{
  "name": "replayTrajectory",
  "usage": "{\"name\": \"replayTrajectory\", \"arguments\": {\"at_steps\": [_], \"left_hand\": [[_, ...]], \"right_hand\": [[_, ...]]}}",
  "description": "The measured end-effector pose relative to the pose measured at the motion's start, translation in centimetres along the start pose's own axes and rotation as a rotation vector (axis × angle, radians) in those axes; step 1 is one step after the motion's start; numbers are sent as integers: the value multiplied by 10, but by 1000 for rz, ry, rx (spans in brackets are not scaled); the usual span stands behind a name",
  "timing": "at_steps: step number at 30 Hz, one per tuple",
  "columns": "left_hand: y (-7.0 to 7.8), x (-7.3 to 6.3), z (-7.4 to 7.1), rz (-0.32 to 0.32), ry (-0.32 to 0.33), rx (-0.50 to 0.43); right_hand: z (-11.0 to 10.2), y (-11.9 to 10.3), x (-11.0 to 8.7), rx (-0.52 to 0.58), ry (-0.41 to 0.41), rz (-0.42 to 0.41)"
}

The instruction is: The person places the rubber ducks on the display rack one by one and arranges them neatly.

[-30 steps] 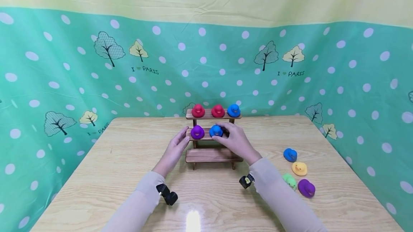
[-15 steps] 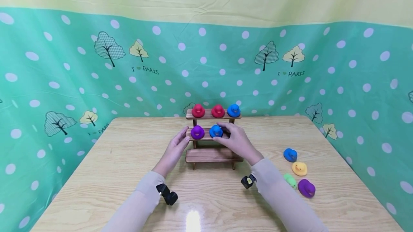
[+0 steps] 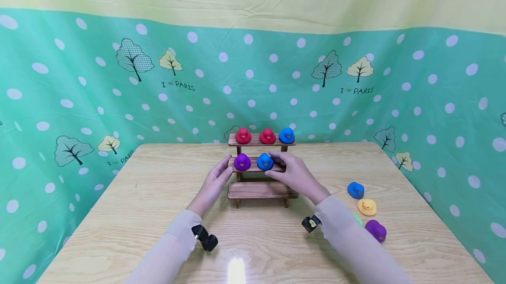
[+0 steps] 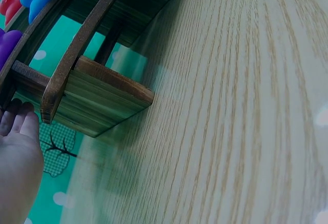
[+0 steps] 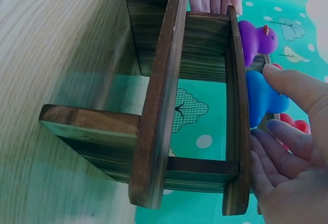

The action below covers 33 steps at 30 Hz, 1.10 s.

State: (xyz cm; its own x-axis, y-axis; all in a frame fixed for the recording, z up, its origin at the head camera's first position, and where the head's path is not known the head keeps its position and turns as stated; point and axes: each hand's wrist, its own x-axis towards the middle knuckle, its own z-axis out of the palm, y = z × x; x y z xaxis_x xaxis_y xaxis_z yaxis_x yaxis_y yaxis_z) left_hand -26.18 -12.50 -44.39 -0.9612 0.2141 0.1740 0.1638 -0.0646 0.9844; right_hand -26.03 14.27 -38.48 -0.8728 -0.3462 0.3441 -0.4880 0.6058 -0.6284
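Right hand [image 3: 294, 174] has eased slightly to the right over the past second, thumb sliding clear of the front of the glossy blue rubber duck [image 3: 265, 161]. That duck sits where it did, upright on the middle tier of the three-tier brown wooden stand [image 3: 262, 190], right of a purple rubber duck [image 3: 242, 162]. Right hand now loose, thumb and fingers parted around the blue duck's right side; right wrist view shows the thumb beside its body, contact uncertain.

Left hand [image 3: 211, 185] unchanged: fingers extended, holding nothing, at the left end of the middle tier; cannot tell whether they press it.

Top tier, left to right: red rubber duck [image 3: 243, 135], second red duck [image 3: 267, 136], second blue duck [image 3: 287, 135].

Stand is toward the far side of the pale wood-grain table [image 3: 178, 240]. Loose on the right side, far to near: third blue duck [image 3: 356, 190], yellow duck [image 3: 367, 207], green duck [image 3: 358, 218] mostly hidden by the beige right sleeve [image 3: 352, 240], second purple duck [image 3: 376, 230].
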Motion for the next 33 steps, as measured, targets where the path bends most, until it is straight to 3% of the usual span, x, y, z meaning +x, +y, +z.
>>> {"name": "replayTrajectory", "arguments": {"at_steps": [7,17,33], "left_hand": [[-2,1,1,-4,8,-5],[0,1,1,-9,4,4],[-1,2,0,-23,11,8]], "right_hand": [[-8,-1,-6,7,-10,-19],[-33,1,-23,-39,-55,57],[-67,22,-60,-142,-46,6]]}}
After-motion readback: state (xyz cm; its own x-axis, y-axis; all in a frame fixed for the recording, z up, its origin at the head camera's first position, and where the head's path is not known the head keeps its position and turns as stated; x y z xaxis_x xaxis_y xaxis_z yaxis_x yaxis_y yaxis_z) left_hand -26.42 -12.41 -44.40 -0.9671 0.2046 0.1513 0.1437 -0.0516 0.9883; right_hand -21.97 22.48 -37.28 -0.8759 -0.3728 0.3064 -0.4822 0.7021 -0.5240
